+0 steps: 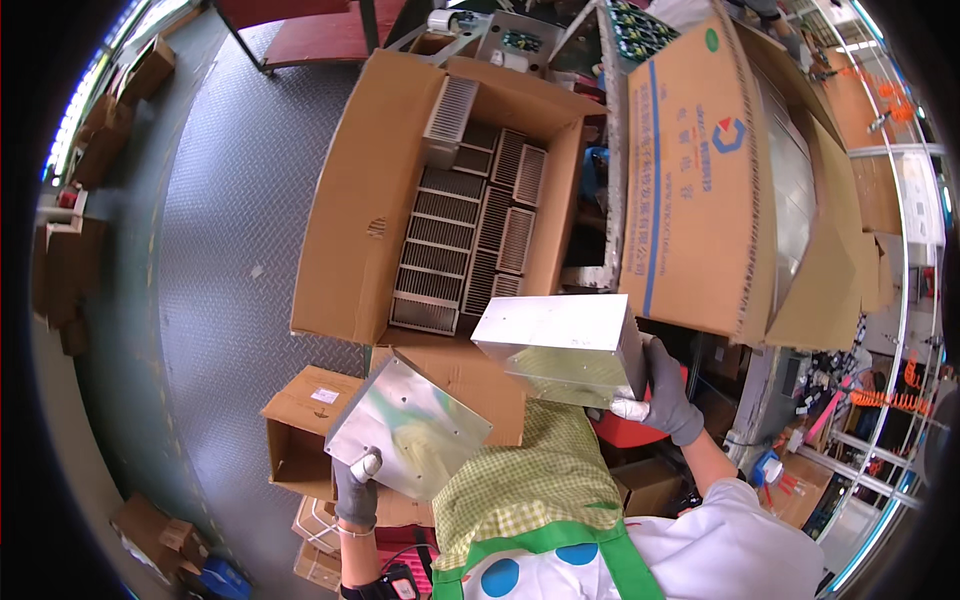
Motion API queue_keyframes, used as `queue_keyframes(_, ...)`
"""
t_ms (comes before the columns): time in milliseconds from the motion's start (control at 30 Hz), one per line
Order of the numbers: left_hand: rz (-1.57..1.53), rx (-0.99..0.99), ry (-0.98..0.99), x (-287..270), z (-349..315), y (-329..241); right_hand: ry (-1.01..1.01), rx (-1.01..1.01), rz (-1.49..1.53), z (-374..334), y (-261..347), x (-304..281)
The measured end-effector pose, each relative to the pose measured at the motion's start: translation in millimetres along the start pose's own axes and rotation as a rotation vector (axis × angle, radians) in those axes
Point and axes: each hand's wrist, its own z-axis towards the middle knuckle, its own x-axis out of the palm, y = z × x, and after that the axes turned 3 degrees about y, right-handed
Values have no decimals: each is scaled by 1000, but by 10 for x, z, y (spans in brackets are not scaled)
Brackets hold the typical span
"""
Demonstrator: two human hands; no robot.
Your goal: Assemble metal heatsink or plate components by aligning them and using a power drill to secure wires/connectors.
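My left hand (358, 485), in a grey glove with pale fingertips, grips the lower left edge of a silver heat sink (410, 425). Its smooth flat face, dotted with small holes, is turned up, and no fins show. A second heat sink (560, 340), a blocky silver piece with smooth sides, is held at its right end by my gloved right hand (670, 395). Beyond both pieces stands an open cardboard box (350, 200). Several finned heat sinks (440, 230) lie packed in rows inside it, and one (450, 115) sits higher at the far left corner.
A large open carton (690, 180) stands to the right of the box, beside a metal frame edge (612, 150). At the left, a small cardboard box (310, 420) sits near my left hand. Patterned metal flooring (240, 230) stretches beyond it. A red table (310, 45) is at the far side.
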Motion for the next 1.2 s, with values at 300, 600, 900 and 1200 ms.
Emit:
queue_keyframes(300, 270, -111, 336, 1627, -163, -153, -198, 688, 18, -1855, -817, -1031)
queue_keyframes(600, 652, -178, 590, 3637, -413, 582, -760, 967, 50, -3616, -2736, -2729)
queue_keyframes(900, 861, -144, 654, 4850, -705, 1178, -877, 752, 466, -4026, -4637, -4407)
queue_keyframes(1200, 998, -109, 625, 5449, -766, 1418, -840, 1079, 53, -4004, -5340, -4933)
